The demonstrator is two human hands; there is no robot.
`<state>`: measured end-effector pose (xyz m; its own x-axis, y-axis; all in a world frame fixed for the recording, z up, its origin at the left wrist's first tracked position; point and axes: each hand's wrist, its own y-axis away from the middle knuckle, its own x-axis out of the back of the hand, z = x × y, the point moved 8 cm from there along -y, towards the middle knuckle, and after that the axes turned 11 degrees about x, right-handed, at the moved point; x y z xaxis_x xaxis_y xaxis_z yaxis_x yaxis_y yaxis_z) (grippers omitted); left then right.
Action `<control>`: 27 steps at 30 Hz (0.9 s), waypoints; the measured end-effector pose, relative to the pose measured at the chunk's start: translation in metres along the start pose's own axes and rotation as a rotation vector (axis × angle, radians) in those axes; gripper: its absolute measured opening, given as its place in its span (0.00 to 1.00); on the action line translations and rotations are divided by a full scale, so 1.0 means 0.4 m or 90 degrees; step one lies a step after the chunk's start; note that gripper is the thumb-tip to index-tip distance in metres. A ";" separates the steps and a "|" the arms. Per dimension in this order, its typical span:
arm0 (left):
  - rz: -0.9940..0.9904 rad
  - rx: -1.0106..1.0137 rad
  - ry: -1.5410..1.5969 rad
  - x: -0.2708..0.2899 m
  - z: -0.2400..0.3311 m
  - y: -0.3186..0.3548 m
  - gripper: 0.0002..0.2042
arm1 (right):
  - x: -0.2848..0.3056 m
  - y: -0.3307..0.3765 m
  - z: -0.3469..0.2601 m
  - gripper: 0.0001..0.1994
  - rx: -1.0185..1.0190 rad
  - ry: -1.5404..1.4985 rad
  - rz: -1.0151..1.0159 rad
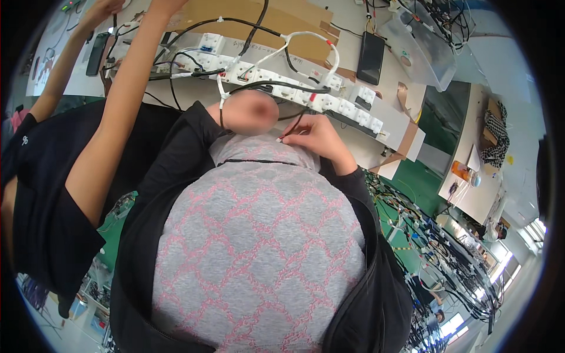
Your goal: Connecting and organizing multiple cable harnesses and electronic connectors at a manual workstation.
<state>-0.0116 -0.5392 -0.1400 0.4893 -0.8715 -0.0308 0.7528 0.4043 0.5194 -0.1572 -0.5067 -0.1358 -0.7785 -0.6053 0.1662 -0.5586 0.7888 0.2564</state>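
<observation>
My right hand [318, 138] is closed in a pinch on a thin dark cable, close to the edge of the bench. A small white connector [279, 140] shows at the cable's end by my fingertips. My left hand [250, 113] is beside it on the left, but a blur covers it and its fingers cannot be made out. Just beyond both hands runs a long row of white socket blocks [282, 89]. Over the row lies a wire harness of black-sleeved branches [282, 86] and white ones [335, 56], with red marks on some.
A co-worker's bare arms [120, 112] reach over the bench at my left. Black phones [371, 57] lie at the back right and far left. Behind the sockets is brown cardboard [235, 15]. A clear plastic bin [421, 50] stands back right; bundled cables [447, 270] hang at right.
</observation>
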 end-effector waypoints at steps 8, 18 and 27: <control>0.181 -0.099 -0.079 0.010 0.051 0.015 0.08 | 0.001 0.003 -0.017 0.08 0.031 -0.029 0.092; 0.709 -0.338 -0.325 0.023 0.134 0.057 0.07 | 0.054 0.042 -0.126 0.07 0.363 0.388 0.332; 0.685 -0.269 -0.321 0.017 0.127 0.031 0.07 | 0.092 0.046 -0.135 0.11 0.477 0.576 0.448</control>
<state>-0.0213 -0.5544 -0.0903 0.7890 -0.0175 0.6142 0.2056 0.9495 -0.2370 -0.1807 -0.5201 -0.0735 -0.6643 0.3134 0.6786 -0.3716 0.6492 -0.6636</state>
